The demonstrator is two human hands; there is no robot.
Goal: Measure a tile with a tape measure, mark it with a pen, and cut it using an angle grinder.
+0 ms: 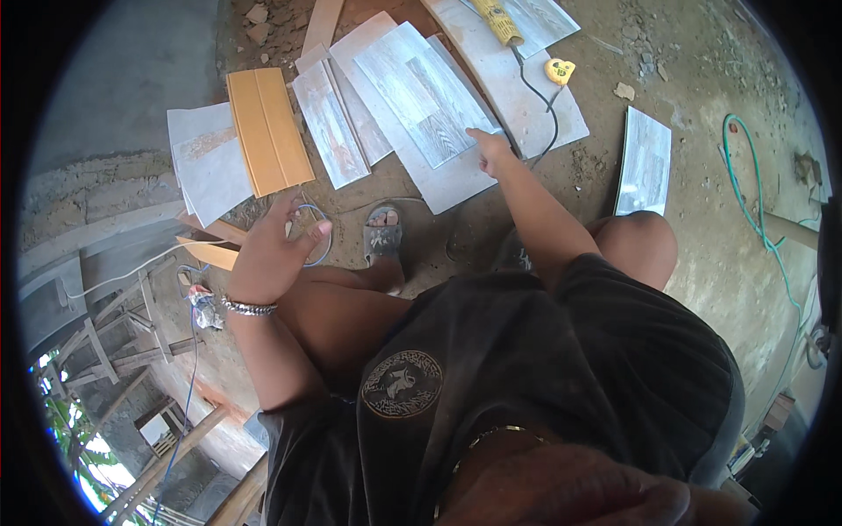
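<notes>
My right hand (493, 152) reaches to the right edge of a grey wood-patterned tile (421, 92), its index finger stretched out and the other fingers curled. Nothing shows in its grip; whether the fingertip touches the tile I cannot tell. That tile lies on a larger pale board (443, 191). My left hand (274, 250) hovers over the ground at the left, thumb and fingers apart, holding nothing visible. Just beyond it lies a tan grooved panel (270, 131), overlapping pale sheets (203, 167). A narrower patterned piece (329, 123) lies between the panel and the tile.
A yellow corded power tool (498, 19) and a yellow tape measure (559, 72) rest on a pale slab (548, 127). Another patterned tile (645, 158) stands near my right knee. A green hose (756, 197) curls at right; wooden framing (101, 351) stands at left.
</notes>
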